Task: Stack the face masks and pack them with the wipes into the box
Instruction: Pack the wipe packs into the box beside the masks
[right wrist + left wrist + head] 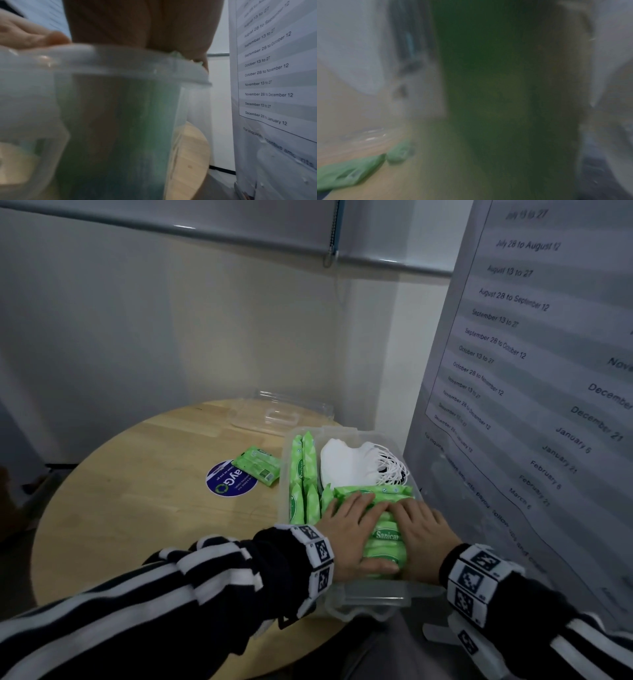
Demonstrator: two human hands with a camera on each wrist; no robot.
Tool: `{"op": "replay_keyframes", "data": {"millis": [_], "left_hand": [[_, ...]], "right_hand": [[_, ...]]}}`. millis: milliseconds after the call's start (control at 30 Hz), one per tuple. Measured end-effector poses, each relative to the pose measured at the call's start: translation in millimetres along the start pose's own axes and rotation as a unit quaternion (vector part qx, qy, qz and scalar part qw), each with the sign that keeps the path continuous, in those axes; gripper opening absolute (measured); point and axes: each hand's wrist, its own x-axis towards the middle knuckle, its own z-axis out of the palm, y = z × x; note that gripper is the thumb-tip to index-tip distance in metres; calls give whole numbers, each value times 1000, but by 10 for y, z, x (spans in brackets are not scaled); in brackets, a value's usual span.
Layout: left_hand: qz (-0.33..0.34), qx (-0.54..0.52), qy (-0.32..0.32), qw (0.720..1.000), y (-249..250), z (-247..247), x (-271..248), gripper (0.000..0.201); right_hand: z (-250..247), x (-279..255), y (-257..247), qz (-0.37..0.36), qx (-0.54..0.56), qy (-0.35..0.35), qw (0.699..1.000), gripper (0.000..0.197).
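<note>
A clear plastic box [370, 599] stands at the round table's right edge. A stack of white face masks [352, 462] lies in its far half, ear loops to the right. Green wipes packs stand on edge along its left wall [297, 470], and more [385, 537] lie in the near half. My left hand [349, 529] and right hand [423, 534] lie flat, fingers straight, pressing on those near packs from either side. One wipes pack [257, 464] lies loose on the table left of the box. The left wrist view is a blur with green packs [349, 174].
The box's clear lid [279, 414] lies on the wooden table [137, 491] behind the box. A round blue sticker [227, 481] sits by the loose pack. A standing board with a printed date list [534, 371] rises close on the right.
</note>
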Motion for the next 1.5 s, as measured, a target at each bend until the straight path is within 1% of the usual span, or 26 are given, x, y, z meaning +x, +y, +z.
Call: {"op": "replay_keyframes", "data": {"millis": [67, 133, 167, 200, 233, 267, 300, 367, 400, 467, 500, 567, 633, 667, 733, 767, 800, 867, 933, 1000, 1067, 1133, 1167, 1267, 1367, 1500], "left_hand": [[-7, -34, -14, 999, -40, -50, -17, 92], [-8, -58, -13, 998, -165, -118, -104, 90], [2, -60, -7, 998, -250, -158, -162, 85], [26, -57, 7, 998, -335, -188, -216, 76], [59, -53, 25, 997, -411, -203, -263, 65], [92, -51, 38, 994, -460, -213, -300, 56], [117, -49, 41, 991, -492, -204, -312, 51], [146, -37, 34, 988, -494, -173, -290, 55], [148, -28, 29, 988, -467, -161, -263, 58], [131, -5, 17, 991, -424, -151, -202, 56], [117, 5, 8, 993, -414, -159, -177, 52], [97, 12, 5, 995, -415, -159, -136, 49], [88, 1, 6, 996, -412, -133, -123, 57], [81, 0, -7, 997, -410, -123, -126, 60], [65, -5, -29, 997, -437, -117, -166, 64], [54, -19, -24, 998, -472, -130, -212, 67], [35, -37, -10, 999, -521, -156, -280, 74], [-23, -71, 27, 997, -685, -207, -428, 102], [-72, -74, 15, 995, -827, -229, -551, 122], [-81, -50, -15, 995, -862, -181, -581, 126], [-76, -43, -13, 996, -812, -105, -538, 125], [-89, -48, 7, 995, -767, -55, -474, 123], [-101, -53, 18, 993, -755, -52, -441, 118], [-120, -69, 51, 989, -695, -100, -323, 91], [-116, -42, 33, 992, -608, -128, -228, 70], [-110, 5, 3, 994, -639, -180, -255, 70]], "right_hand": [[4, 4, -3, -19, -18, -14, 1000, 105], [-55, -14, 18, -24, -13, -61, 998, 103], [-96, -34, 55, -25, 20, -90, 995, 104], [-172, -59, 79, -29, 75, -115, 990, 106], [-247, -74, 95, -29, 139, -123, 982, 108], [-309, -91, 89, -30, 195, -118, 973, 106], [-367, -105, 41, -37, 221, -107, 969, 101], [-359, -100, -107, -55, 196, -102, 974, 88], [-298, -82, -186, -62, 169, -109, 978, 91], [-86, -12, -281, -72, 129, -96, 984, 117], [26, 41, -283, -66, 114, -86, 988, 121], [163, 138, -232, -57, 96, -70, 991, 120], [157, 177, -222, -52, 94, -74, 991, 123], [152, 182, -228, -54, 94, -75, 991, 124], [144, 177, -209, -59, 100, -72, 991, 123], [122, 142, -202, -63, 106, -78, 989, 121], [84, 90, -205, -66, 114, -85, 988, 117], [15, -27, -242, -65, 142, -95, 983, 109], [-55, -101, -362, -65, 157, -87, 982, 103], [-70, -73, -541, -82, 139, -57, 985, 99], [3, 26, -675, -89, 131, -36, 987, 95], [75, 99, -718, -78, 132, -17, 988, 89], [104, 112, -709, -73, 131, -9, 989, 90], [137, 84, -674, -57, 125, -4, 990, 90], [130, 73, -672, -37, 122, -12, 992, 91], [132, 62, -664, -28, 125, -23, 992, 92]]}}
